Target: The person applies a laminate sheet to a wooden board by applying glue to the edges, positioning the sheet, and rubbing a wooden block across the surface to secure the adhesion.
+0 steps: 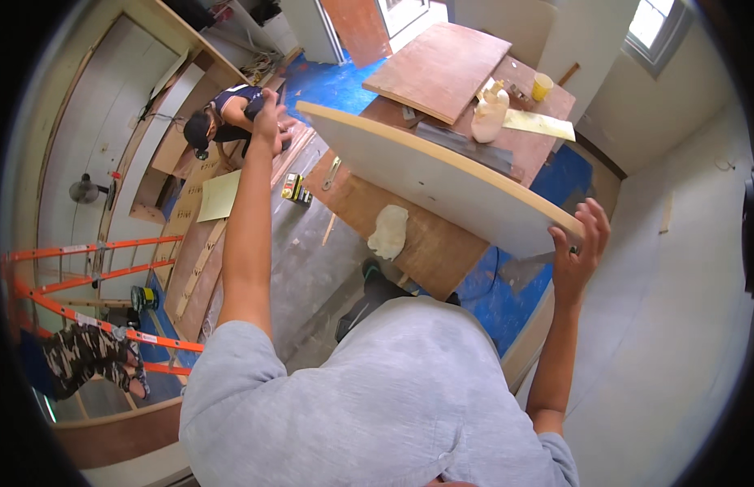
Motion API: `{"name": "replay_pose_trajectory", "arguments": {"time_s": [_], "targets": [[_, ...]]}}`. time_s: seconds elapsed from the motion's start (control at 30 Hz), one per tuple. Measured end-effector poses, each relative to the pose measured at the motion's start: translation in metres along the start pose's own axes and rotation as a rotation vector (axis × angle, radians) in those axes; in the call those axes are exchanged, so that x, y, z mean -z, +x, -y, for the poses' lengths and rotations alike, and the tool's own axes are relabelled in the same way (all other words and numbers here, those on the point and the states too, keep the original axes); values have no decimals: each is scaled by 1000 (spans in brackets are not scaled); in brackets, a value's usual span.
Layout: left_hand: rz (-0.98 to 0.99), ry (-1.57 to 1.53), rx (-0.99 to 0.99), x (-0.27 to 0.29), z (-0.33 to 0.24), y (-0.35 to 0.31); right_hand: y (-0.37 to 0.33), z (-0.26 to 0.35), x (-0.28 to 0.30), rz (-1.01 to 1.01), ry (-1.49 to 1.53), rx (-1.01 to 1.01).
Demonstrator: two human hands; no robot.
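A large flat board (442, 180) with a pale grey face and a light wooden edge stands tilted on its long side in front of me. At its right end my right hand (580, 243) grips the corner, thumb on the grey face and fingers beyond the edge. My left hand (267, 122) is raised on an outstretched arm beside the board's left end, with a gap between them. At least one of its fingers points up; the others are hard to make out. Under the board lies a brown plywood sheet (442, 256) bearing a crumpled whitish bag (388, 232).
Behind the board, a worktable (547, 101) holds a wooden panel (442, 69), a pale bottle (491, 114) and a yellow cup (542, 86). A co-worker (223, 118) crouches at the far left. An orange ladder (109, 312) and another person's camouflage trousers (89, 357) are nearer left.
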State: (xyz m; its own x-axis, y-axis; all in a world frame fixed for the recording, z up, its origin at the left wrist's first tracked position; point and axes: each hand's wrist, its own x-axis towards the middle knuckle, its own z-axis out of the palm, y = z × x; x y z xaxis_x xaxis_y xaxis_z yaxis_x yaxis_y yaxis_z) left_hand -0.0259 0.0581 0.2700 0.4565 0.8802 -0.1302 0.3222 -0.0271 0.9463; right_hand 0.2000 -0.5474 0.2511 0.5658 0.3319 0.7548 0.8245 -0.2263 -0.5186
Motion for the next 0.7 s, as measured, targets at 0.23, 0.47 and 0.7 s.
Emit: {"name": "replay_pose_trajectory", "arguments": {"time_s": [0.23,0.47,0.7], "targets": [[388,-560,406,-18,8,-80,-92,9,11,-355,1176,-1570],[576,-353,632,48,100,-45,-138,0,26,-166,1538,-1692],[693,-268,469,47,68,-107,-126,80,57,-60,1245,-1555]]}}
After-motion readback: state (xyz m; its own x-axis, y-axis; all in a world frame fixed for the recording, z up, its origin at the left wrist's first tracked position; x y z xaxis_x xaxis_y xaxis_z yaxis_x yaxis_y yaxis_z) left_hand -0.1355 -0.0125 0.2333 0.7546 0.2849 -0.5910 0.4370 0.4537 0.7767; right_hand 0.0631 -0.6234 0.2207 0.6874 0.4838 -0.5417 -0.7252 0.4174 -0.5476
